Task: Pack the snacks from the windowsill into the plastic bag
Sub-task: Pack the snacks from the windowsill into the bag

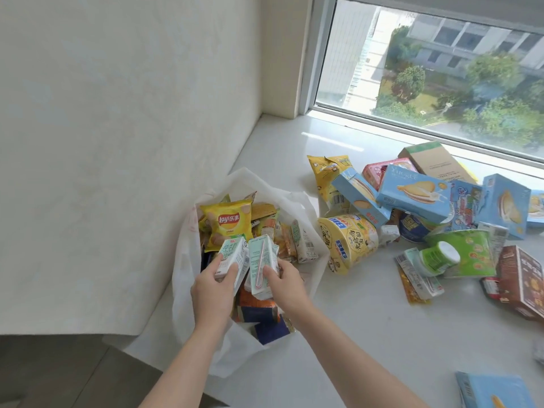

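Over the white plastic bag (188, 290) on the pale windowsill (368, 334), the left hand (212, 291) grips a small milk carton (232, 260) and the right hand (284, 282) grips another carton (262, 266) with a pink straw. Inside the bag sits a glossy yellow Lay's crisp packet (226, 223). Right of the bag lie a yellow "BIG" noodle cup (348, 241) and light-blue cardboard biscuit boxes (415, 192).
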